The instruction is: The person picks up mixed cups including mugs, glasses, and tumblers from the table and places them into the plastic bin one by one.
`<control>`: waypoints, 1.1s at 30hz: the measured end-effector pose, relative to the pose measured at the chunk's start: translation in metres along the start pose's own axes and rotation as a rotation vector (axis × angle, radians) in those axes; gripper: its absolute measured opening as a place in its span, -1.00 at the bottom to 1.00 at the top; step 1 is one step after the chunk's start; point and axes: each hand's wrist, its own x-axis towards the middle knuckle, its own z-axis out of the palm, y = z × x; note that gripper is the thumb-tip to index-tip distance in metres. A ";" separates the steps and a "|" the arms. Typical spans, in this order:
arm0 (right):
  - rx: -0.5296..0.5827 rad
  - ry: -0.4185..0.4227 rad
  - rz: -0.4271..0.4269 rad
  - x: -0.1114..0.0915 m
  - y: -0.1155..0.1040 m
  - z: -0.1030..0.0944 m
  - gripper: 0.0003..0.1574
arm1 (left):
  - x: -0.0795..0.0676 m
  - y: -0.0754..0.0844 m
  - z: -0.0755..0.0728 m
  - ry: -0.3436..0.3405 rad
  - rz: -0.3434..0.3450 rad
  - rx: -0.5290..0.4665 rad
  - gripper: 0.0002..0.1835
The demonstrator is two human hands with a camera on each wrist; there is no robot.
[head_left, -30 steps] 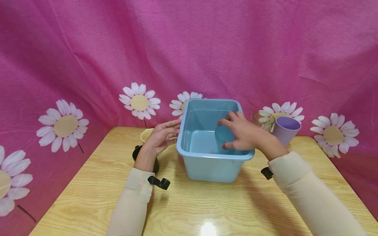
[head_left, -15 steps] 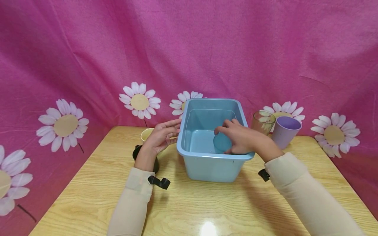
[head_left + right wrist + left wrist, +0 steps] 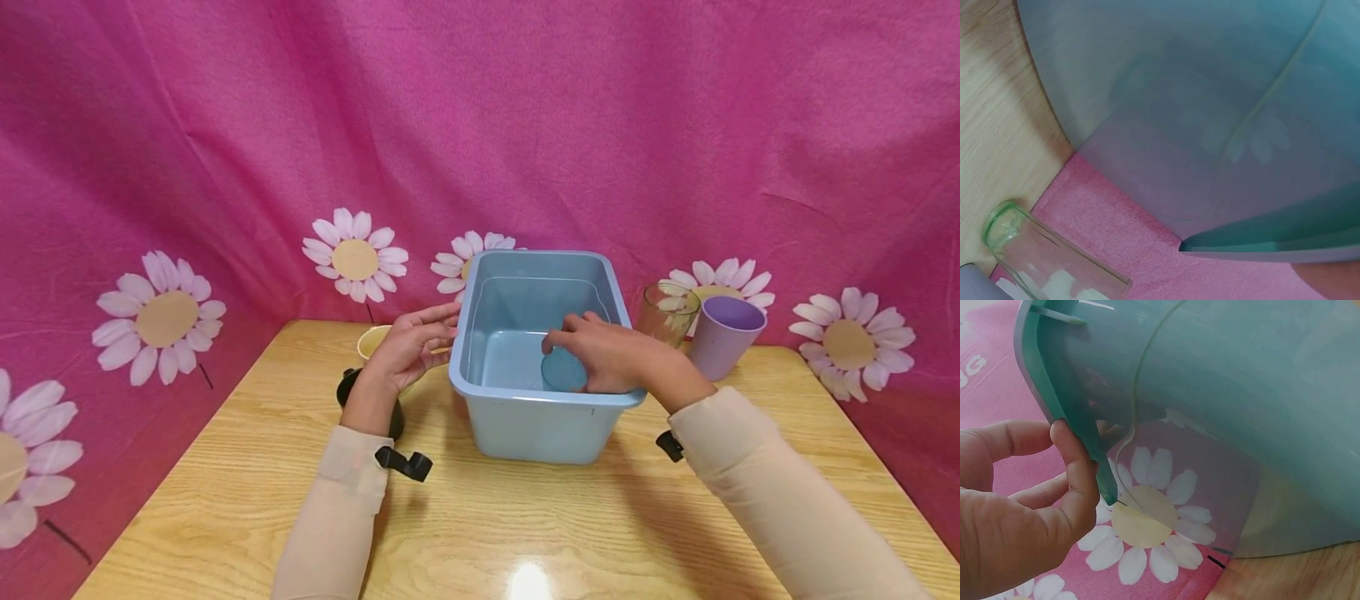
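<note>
A light blue plastic basin point(image 3: 540, 429) stands on the table. My left hand point(image 3: 408, 348) is at its left side, loosely bent fingers touching the outside of the rim point(image 3: 1034, 369) in the left wrist view. Inside the basin, toward the near right, my right hand point(image 3: 607, 354) curls its fingers round a round, translucent blue cup point(image 3: 561, 369). Part of this cup and the right thumb are hidden. In the right wrist view the basin wall point(image 3: 1210, 94) fills most of the picture, and only a sliver of the hand shows past the rim.
Right of the basin stand a clear greenish glass point(image 3: 667, 312) and a purple cup point(image 3: 723, 337). Behind my left wrist are a yellow cup point(image 3: 371, 340) and a black cup point(image 3: 397, 421), both partly covered. A pink flowered cloth point(image 3: 555, 125) hangs behind the wooden table point(image 3: 465, 525).
My right hand has gone lower into the basin and slightly left, its spread fingers closing round the blue cup. The left hand and the basin stay put.
</note>
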 end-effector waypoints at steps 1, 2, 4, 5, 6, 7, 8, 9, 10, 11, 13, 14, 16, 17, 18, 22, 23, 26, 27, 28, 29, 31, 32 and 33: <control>0.000 -0.005 0.001 0.000 0.000 0.000 -0.26 | 0.000 0.000 0.000 0.001 -0.001 0.001 -0.47; 0.001 -0.010 0.003 0.000 0.000 0.000 -0.25 | 0.000 0.000 0.000 0.002 -0.001 0.001 -0.47; 0.006 -0.021 0.009 0.000 -0.001 0.000 -0.24 | -0.001 0.000 0.000 0.003 -0.003 0.003 -0.47; 0.008 -0.027 0.013 0.000 -0.001 0.000 -0.24 | 0.000 0.000 -0.001 0.004 -0.003 0.001 -0.47; 0.008 -0.033 0.017 0.000 -0.001 0.000 -0.24 | 0.000 0.000 -0.001 0.003 -0.003 0.002 -0.47; 0.010 -0.039 0.020 0.000 -0.002 0.000 -0.24 | 0.000 0.000 -0.001 0.003 -0.003 0.001 -0.47; 0.010 -0.045 0.023 0.000 -0.002 0.000 -0.25 | 0.000 0.000 -0.001 0.004 -0.004 -0.002 -0.47; 0.011 -0.051 0.026 0.000 -0.002 0.000 -0.25 | 0.000 0.000 -0.001 0.005 -0.004 -0.001 -0.47; 0.010 -0.058 0.028 0.001 -0.002 0.000 -0.26 | 0.000 0.000 -0.001 0.008 -0.004 -0.002 -0.47; 0.008 -0.066 0.035 0.001 -0.002 0.000 -0.27 | 0.000 0.000 -0.001 0.007 -0.004 -0.002 -0.47; 0.005 -0.082 0.042 0.001 -0.003 0.000 -0.28 | 0.000 0.000 -0.001 0.011 -0.006 -0.007 -0.48; 0.004 -0.089 0.045 0.001 -0.003 0.000 -0.28 | 0.000 -0.001 -0.001 0.012 -0.008 -0.008 -0.48; 0.004 -0.101 0.051 0.001 -0.003 0.000 -0.28 | 0.001 -0.001 0.000 0.012 -0.010 -0.010 -0.49; 0.004 -0.103 0.055 0.001 -0.003 0.000 -0.28 | 0.001 -0.001 0.000 0.010 -0.010 -0.009 -0.49; 0.004 -0.105 0.057 0.001 -0.003 0.000 -0.28 | 0.000 -0.001 0.000 0.012 -0.010 -0.011 -0.49; -0.002 -0.101 0.060 0.000 -0.003 0.000 -0.28 | 0.000 -0.001 0.000 0.012 -0.004 -0.006 -0.49; -0.005 -0.101 0.060 0.000 -0.003 0.000 -0.28 | 0.000 -0.001 0.000 0.011 -0.003 -0.005 -0.49; -0.009 -0.104 0.061 -0.001 -0.003 0.000 -0.29 | 0.001 -0.001 0.000 0.006 -0.002 -0.006 -0.49; -0.010 -0.105 0.061 -0.001 -0.004 0.000 -0.29 | 0.001 -0.001 0.000 0.005 -0.002 -0.007 -0.49; -0.009 -0.106 0.061 -0.001 -0.004 -0.001 -0.29 | 0.001 -0.001 0.000 0.003 -0.003 -0.005 -0.48; -0.008 -0.107 0.060 0.000 -0.004 -0.001 -0.29 | 0.001 -0.001 0.000 0.003 -0.003 -0.006 -0.48; -0.005 -0.108 0.055 0.000 -0.004 -0.001 -0.29 | 0.001 -0.001 0.000 0.002 -0.005 -0.004 -0.47; -0.003 -0.108 0.054 0.000 -0.004 -0.001 -0.29 | 0.001 -0.001 0.000 0.004 -0.006 -0.004 -0.47; -0.002 -0.108 0.053 0.001 -0.004 -0.001 -0.30 | 0.001 -0.001 0.000 0.003 -0.005 -0.003 -0.47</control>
